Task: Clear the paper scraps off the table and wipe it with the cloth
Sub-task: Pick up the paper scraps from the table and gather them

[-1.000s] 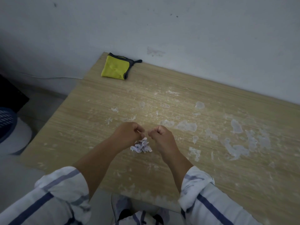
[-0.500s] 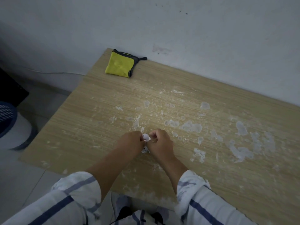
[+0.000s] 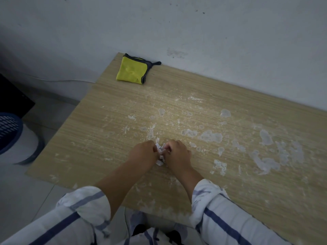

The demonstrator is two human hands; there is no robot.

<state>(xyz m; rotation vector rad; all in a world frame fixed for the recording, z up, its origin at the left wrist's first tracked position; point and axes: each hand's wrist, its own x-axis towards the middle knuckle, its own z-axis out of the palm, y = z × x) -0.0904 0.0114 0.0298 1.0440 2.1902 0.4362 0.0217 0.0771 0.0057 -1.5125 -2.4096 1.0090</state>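
Note:
My left hand [image 3: 144,153] and my right hand [image 3: 177,155] are close together over the middle of the wooden table [image 3: 99,138]. Both pinch a small white paper scrap [image 3: 160,149] between their fingertips. More white scraps [image 3: 160,162] lie on the table just under the hands, mostly hidden by them. A folded yellow cloth [image 3: 132,70] with a dark edge lies at the far left corner of the table, well away from both hands.
White dried smears [image 3: 211,136] cover the table's middle and right side. A wall runs along the table's far edge. On the floor to the left stands a blue mesh bin [image 3: 8,129] beside a dark object [image 3: 12,96]. A thin cable [image 3: 62,80] runs along the wall.
Both hands closed in on each other and came down over the scrap pile, and they now pinch a scrap between them. The pile that lay in plain view is mostly covered.

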